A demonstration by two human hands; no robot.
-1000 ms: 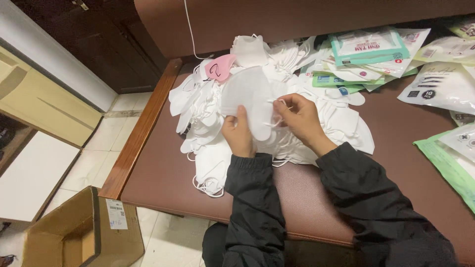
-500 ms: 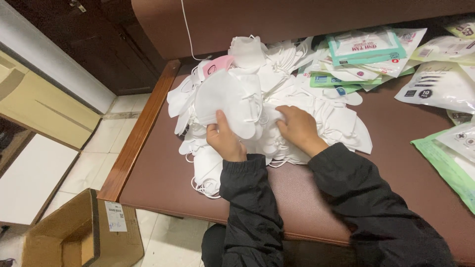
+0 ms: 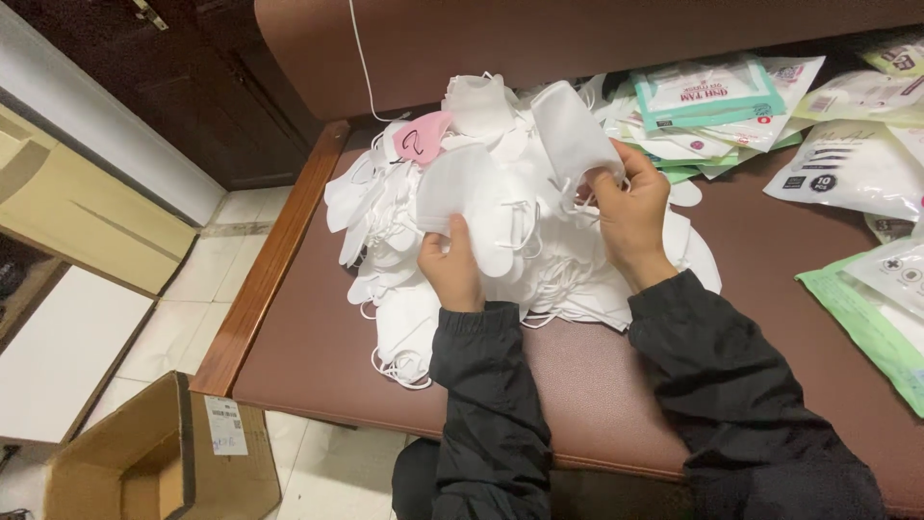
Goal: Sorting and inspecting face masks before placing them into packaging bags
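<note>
A heap of several white face masks [image 3: 539, 260] lies on a brown padded bench [image 3: 597, 385]. My left hand [image 3: 450, 265] grips one folded white mask [image 3: 462, 188] from below, holding it over the heap. Over the right part of the heap, my right hand [image 3: 630, 217] pinches another white mask [image 3: 570, 135] by its lower end and holds it upright. A pink mask [image 3: 421, 140] rests at the heap's far left edge. Both arms wear black sleeves.
Sealed mask packets in green and white [image 3: 707, 96] lie at the back right, with more packets [image 3: 871, 299] at the right edge. The bench has a wooden rim [image 3: 265, 279] on its left. An open cardboard box [image 3: 144, 462] stands on the tiled floor below.
Both hands were on one white mask over the heap. Now they have come apart, and each hand holds its own mask, the right one lifted up to the right.
</note>
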